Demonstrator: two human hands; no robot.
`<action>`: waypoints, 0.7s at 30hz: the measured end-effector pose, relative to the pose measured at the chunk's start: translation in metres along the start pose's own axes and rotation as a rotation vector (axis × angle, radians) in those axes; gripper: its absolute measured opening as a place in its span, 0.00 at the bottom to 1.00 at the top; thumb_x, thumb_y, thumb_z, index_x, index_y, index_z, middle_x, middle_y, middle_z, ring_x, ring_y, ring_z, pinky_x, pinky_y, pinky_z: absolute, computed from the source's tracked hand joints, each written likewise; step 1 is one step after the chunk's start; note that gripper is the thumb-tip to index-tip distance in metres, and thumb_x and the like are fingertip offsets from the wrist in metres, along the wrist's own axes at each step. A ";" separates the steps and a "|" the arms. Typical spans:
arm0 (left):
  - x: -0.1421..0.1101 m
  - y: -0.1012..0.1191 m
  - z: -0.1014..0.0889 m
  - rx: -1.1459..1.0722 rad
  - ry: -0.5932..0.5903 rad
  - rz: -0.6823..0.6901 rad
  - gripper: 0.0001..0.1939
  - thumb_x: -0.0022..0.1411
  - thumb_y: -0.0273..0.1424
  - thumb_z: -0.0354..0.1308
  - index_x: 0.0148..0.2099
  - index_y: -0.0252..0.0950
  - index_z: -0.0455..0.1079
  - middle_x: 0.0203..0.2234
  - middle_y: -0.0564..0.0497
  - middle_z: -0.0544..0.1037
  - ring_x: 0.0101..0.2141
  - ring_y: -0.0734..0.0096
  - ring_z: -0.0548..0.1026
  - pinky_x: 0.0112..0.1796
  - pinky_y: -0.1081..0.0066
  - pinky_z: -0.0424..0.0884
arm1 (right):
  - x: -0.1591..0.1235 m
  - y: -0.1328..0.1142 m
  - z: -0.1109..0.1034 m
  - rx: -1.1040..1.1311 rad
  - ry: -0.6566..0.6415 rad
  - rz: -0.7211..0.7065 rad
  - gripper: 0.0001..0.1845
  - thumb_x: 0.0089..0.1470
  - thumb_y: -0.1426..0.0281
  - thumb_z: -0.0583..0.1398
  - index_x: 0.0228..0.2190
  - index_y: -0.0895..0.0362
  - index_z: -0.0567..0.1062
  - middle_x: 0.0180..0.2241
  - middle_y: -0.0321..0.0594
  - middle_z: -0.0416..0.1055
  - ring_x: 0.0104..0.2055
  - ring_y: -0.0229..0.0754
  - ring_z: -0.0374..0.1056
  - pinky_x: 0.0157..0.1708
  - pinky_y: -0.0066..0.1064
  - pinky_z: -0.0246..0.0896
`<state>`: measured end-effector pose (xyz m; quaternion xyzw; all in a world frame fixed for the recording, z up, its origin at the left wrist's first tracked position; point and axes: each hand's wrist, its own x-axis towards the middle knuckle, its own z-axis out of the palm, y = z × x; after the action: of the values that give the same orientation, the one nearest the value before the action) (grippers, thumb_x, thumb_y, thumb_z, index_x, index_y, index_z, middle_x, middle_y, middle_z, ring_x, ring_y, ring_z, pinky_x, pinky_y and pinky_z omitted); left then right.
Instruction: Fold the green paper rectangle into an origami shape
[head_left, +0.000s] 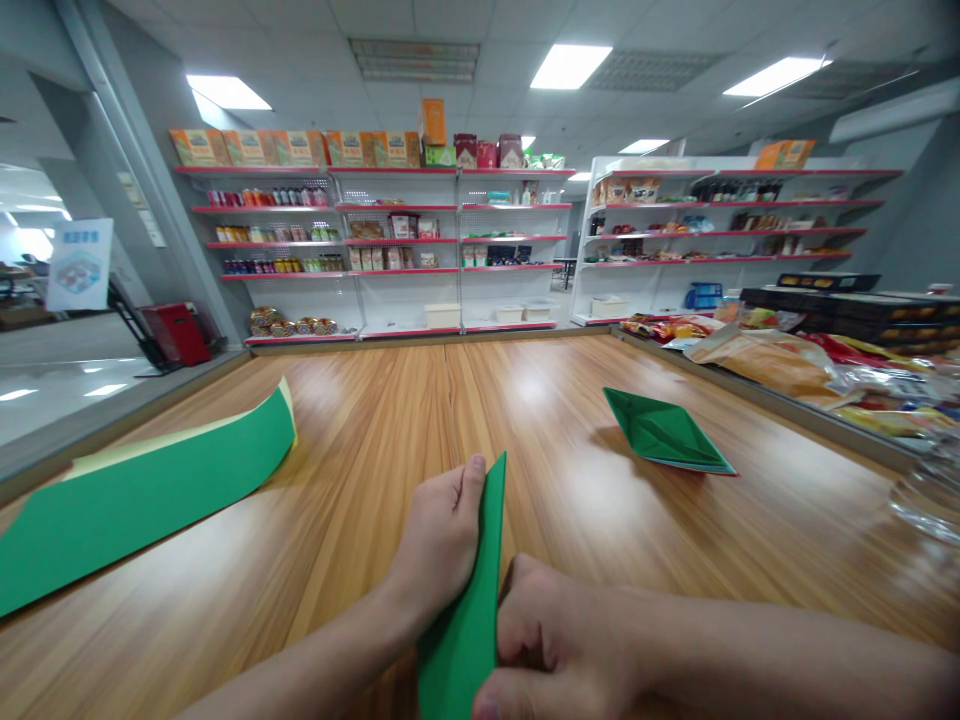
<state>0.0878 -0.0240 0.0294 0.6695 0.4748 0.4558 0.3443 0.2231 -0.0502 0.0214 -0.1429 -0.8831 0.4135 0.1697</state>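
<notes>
A folded strip of green paper (pixel 480 590) stands on edge in front of me, its pointed far end up and away from me. My left hand (pixel 446 540) is closed on its left side near the far end, thumb along the top edge. Lower down, my right hand (pixel 555 630) grips the near part from the right, with fingers curled and thumb on the paper's face. Some of the fingers are hidden behind the paper and the hands. To the right, apart from both hands, lies a folded green paper shape (pixel 667 430) with pointed ends.
A long, curled green paper strip (pixel 165 500) with a pale yellow inside lies at the left of the wooden table (pixel 360 400). Snack packets (pixel 780 365) and dark boxes (pixel 847 310) line the right side, near a clear container (pixel 930 490). Stocked shelves (pixel 405 240) stand behind.
</notes>
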 end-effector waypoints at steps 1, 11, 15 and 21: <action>0.000 0.000 0.000 -0.004 -0.003 -0.005 0.26 0.67 0.47 0.41 0.20 0.38 0.51 0.16 0.58 0.53 0.18 0.76 0.53 0.21 0.72 0.49 | 0.000 0.000 0.000 -0.004 0.000 -0.005 0.27 0.56 0.53 0.50 0.13 0.55 0.54 0.13 0.30 0.52 0.17 0.31 0.49 0.16 0.23 0.47; -0.010 -0.006 0.012 -0.135 -0.155 -0.093 0.25 0.65 0.49 0.42 0.21 0.39 0.49 0.17 0.59 0.50 0.19 0.76 0.50 0.20 0.73 0.48 | 0.000 -0.002 0.001 -0.094 -0.039 -0.163 0.21 0.55 0.65 0.50 0.15 0.55 0.51 0.14 0.31 0.52 0.18 0.32 0.48 0.18 0.25 0.46; -0.006 -0.008 0.007 -0.083 -0.089 -0.089 0.25 0.65 0.48 0.41 0.21 0.39 0.49 0.16 0.59 0.50 0.19 0.76 0.51 0.20 0.73 0.48 | 0.000 -0.008 0.001 -0.067 0.005 -0.124 0.22 0.53 0.66 0.53 0.13 0.56 0.52 0.12 0.29 0.49 0.15 0.30 0.45 0.16 0.24 0.44; 0.011 -0.018 -0.010 0.155 0.240 -0.059 0.26 0.67 0.45 0.39 0.19 0.38 0.52 0.15 0.57 0.57 0.19 0.73 0.57 0.22 0.71 0.50 | 0.004 -0.019 0.000 0.307 0.074 0.516 0.16 0.55 0.70 0.51 0.18 0.61 0.68 0.12 0.30 0.60 0.11 0.29 0.56 0.11 0.17 0.51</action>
<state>0.0738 -0.0075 0.0200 0.6204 0.5659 0.4843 0.2456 0.2172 -0.0604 0.0373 -0.3504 -0.7380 0.5660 0.1107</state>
